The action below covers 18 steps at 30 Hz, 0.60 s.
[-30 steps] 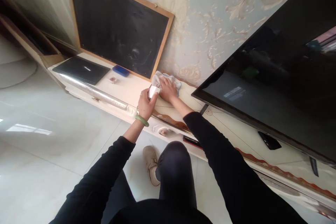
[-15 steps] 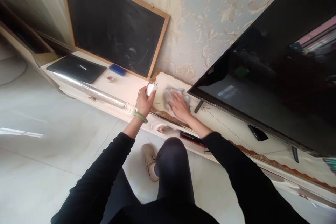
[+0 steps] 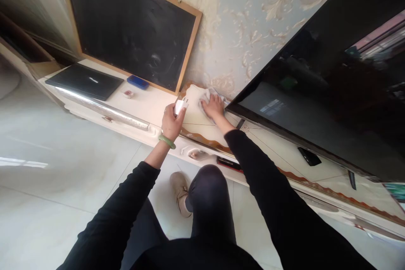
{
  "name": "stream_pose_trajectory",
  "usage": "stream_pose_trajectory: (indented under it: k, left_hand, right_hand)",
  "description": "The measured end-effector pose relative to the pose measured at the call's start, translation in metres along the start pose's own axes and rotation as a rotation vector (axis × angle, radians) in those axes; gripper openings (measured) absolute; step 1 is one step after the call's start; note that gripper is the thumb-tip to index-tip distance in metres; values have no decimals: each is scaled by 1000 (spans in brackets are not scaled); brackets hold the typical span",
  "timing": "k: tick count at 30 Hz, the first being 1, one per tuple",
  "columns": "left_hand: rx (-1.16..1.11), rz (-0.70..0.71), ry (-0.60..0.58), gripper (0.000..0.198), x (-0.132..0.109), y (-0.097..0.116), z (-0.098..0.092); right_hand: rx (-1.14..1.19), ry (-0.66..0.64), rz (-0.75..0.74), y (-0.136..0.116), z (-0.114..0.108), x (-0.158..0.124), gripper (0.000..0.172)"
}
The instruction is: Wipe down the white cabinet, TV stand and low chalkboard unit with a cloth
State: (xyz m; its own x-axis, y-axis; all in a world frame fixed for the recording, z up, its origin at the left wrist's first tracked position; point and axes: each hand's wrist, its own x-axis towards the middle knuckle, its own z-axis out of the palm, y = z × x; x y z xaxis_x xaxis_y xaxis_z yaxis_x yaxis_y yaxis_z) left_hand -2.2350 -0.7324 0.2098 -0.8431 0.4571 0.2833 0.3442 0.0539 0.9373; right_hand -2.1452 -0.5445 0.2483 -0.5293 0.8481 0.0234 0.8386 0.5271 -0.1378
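Note:
My left hand (image 3: 170, 123) is closed around a small white plug adapter (image 3: 179, 106) and holds it just above the cream TV cabinet top (image 3: 152, 109). My right hand (image 3: 213, 107) presses flat on a pale cloth (image 3: 207, 95) lying on the cabinet top near the wall, right beside the lower left corner of the large black television (image 3: 322, 88). A green bangle sits on my left wrist.
A wood-framed blackboard (image 3: 126, 29) leans against the wall at the left. A black laptop (image 3: 84, 81), a blue eraser (image 3: 138, 82) and a small pink item (image 3: 128, 93) lie on the cabinet. A black remote (image 3: 309, 156) lies under the television. My knee and shoe are below.
My right hand pulled the cloth toward the cabinet's front, then pushed it back to the wall by the television corner. My left hand kept the white adapter lifted.

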Motion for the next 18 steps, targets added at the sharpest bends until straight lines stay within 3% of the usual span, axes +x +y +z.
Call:
stream_pose_trajectory:
  k: [3, 6, 8, 10, 12, 14, 18]
  left_hand:
    - [-7, 5, -1, 32, 0, 0, 0]
    - [-10, -5, 2, 33, -1, -1, -1]
    - [-6, -2, -1, 34, -2, -1, -1]
    - [-2, 8, 0, 34, -3, 0, -1]
    - [-1, 15, 3, 34, -4, 0, 0]
    - [-6, 13, 8, 34, -5, 1, 1]
    - [-69, -6, 22, 36, -4, 3, 0]
  right_hand:
    - [8, -19, -143, -9, 4, -2, 75]
    - [17, -54, -365, 18, 7, -30, 71]
    - [29, -56, -280, 35, 6, -36, 72]
    - [48, -27, -80, 39, 2, -22, 74]
    - [68, 29, 105, 24, 0, 7, 77]
    - [90, 57, 177, -5, -1, 36, 80]
    - [120, -1, -22, -72, 8, 60, 76]
